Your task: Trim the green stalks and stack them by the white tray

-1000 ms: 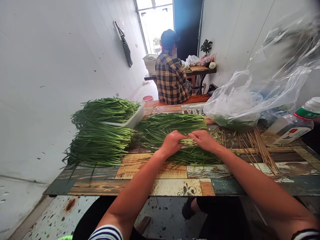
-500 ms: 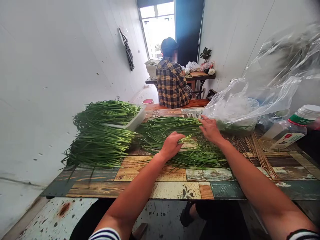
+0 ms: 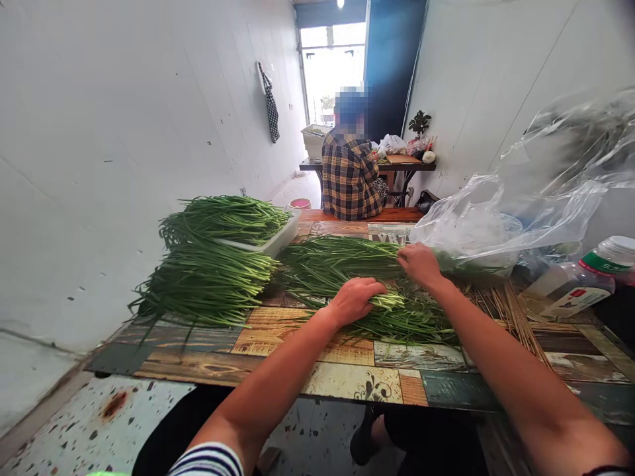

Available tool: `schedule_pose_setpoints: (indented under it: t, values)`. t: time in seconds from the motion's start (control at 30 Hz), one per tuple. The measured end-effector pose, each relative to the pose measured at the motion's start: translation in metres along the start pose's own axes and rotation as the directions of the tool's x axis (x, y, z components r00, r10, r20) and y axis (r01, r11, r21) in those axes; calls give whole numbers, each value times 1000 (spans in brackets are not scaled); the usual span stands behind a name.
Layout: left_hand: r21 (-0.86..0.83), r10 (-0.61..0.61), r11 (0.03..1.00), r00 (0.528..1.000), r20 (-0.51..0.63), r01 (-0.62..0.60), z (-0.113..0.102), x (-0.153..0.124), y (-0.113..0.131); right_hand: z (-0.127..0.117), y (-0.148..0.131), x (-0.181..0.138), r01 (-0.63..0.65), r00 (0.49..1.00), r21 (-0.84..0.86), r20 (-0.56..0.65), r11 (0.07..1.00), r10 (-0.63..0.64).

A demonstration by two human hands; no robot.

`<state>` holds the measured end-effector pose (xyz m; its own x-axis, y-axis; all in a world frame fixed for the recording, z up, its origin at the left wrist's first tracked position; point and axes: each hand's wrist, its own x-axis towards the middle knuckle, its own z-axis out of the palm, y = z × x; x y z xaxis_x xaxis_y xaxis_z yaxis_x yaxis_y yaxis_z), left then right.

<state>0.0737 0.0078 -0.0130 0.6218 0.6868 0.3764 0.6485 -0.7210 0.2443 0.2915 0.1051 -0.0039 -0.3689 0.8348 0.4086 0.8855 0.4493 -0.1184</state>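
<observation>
**Left hand grips a bunch, right hand in the pile**

The left hand (image 3: 354,301) is closed around a small bunch of chive stalks (image 3: 394,301), whose pale cut ends stick out past the thumb just above the counter (image 3: 347,380). The right hand (image 3: 419,263) lies knuckles-up on the far side of the loose chive pile (image 3: 342,261) with its fingers curled down into the stalks (whether they pinch any cannot be told).

To do this well, I would keep the pale ends level in the left fist. I would also lift only a few stalks at a time, so that they come free of the pile without snapping.

Bamboo skewers (image 3: 506,311) lie fanned out just right of the pile, with a clear plastic bag (image 3: 476,225) behind them. Further left are a neat stacked heap of chives (image 3: 208,284) and a white tray (image 3: 280,239) holding more. A person in a plaid shirt (image 3: 350,175) sits beyond, back turned.

The plastic bottle (image 3: 575,287) carries a green band and a red-and-white label, both too blurred to read.
</observation>
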Motion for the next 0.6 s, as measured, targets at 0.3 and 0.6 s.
schedule_pose_setpoints:
  t: [0.3, 0.6]
  values:
    - [74, 59, 997, 952, -299, -39, 16, -6, -12, -33, -14, -51, -182, 931, 794, -51, 580, 362]
    - [224, 143, 974, 841, -522, -27, 13, -5, -14, -37, -47, -55, 111, 994, 742, -88, 661, -68]
